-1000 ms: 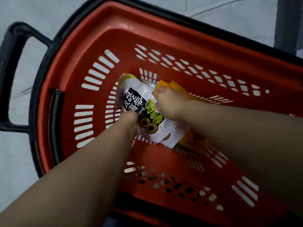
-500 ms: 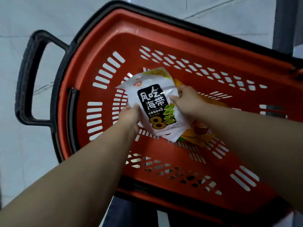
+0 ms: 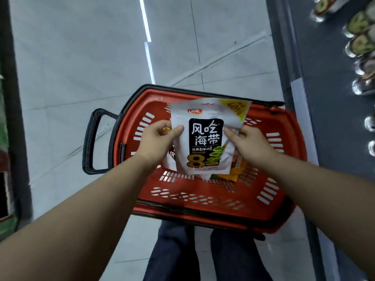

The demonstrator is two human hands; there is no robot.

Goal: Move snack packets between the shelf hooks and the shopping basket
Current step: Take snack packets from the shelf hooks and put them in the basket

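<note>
A white snack packet (image 3: pixel 205 138) with a black label, a gold 8 and a yellow corner is held upright above the red shopping basket (image 3: pixel 203 201). My left hand (image 3: pixel 157 141) pinches its left edge, thumb on the front. My right hand (image 3: pixel 246 144) grips its right edge. Behind and below it, another white packet (image 3: pixel 169 159) and orange packets (image 3: pixel 233 172) lie in the basket, mostly hidden.
The basket stands on a grey tiled floor (image 3: pixel 81 78), its black handle (image 3: pixel 91 138) to the left. A dark shelf base (image 3: pixel 316 78) runs along the right, with hanging packets (image 3: pixel 361 43) at the top right. My legs (image 3: pixel 203 256) stand below the basket.
Both hands have lifted the white packet up out of the basket and turned it upright. The view has pulled back, so the basket looks smaller and the floor and shelf show.
</note>
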